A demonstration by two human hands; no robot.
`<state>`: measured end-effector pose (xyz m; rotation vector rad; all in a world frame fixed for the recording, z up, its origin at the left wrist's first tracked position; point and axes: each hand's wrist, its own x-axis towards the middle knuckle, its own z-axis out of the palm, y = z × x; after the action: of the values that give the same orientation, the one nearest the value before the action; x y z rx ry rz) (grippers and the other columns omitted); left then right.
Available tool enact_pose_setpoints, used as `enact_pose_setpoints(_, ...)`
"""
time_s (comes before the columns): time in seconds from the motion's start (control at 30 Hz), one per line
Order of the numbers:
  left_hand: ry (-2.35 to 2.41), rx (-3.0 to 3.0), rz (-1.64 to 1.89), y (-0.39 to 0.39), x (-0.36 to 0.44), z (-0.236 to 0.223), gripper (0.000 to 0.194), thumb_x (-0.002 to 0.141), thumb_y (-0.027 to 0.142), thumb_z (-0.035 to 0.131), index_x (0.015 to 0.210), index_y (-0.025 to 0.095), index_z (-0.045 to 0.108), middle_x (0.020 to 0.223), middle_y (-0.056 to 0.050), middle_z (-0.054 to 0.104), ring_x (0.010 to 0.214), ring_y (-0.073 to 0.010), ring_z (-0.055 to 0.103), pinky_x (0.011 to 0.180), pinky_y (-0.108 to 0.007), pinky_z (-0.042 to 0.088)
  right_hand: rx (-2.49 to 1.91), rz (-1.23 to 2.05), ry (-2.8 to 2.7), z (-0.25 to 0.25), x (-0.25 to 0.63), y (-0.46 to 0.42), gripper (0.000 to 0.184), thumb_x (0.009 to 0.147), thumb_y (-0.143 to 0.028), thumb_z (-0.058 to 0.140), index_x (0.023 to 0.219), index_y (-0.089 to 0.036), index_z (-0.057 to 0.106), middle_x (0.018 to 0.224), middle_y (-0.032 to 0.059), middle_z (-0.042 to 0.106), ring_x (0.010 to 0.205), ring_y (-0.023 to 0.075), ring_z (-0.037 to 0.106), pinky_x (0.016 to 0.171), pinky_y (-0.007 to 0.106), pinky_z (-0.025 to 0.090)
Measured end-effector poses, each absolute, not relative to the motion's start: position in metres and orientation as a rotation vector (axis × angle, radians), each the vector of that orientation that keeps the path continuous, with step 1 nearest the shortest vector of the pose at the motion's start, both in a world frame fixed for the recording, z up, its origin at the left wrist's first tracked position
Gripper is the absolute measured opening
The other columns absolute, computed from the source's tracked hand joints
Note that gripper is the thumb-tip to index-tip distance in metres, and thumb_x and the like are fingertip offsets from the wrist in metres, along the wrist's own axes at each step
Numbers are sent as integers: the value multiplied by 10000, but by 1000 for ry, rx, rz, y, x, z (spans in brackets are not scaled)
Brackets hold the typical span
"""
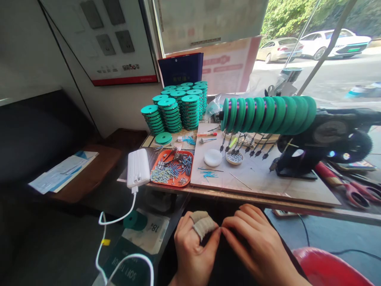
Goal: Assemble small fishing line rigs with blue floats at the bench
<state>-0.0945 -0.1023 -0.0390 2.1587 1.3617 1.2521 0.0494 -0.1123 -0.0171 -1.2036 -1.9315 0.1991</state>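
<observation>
My left hand (193,246) and my right hand (256,242) meet fingertip to fingertip below the table edge, over my dark lap. The left forefinger wears a grey cloth wrap (204,225). Both hands pinch together; whatever lies between the fingertips is too small to see. Above them, on the pale work board (268,178), a black winding machine (324,139) carries a row of green spools (268,114) with thin lines and small black weights hanging from them.
Stacks of green spools (175,107) stand at the back left. An orange tray (172,169) of small parts, a white power bank (138,167) with a cable, a white round lid (213,157), a small bowl (234,157) and red scissors (351,188) lie on the table. A red stool (330,268) is at lower right.
</observation>
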Motion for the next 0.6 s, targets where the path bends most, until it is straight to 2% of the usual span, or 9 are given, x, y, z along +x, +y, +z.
enact_pose_setpoints(0.6,1396,2282,1216,-102,-95,-36,73,736,153,614,673,184,635,692,-50,669,642,-180,591,580,-308,477,-1216,157,-1944,-17,49,-111,143,808,-118,482,729,-198,570,584,-13,546,566,140,485,656,290,385)
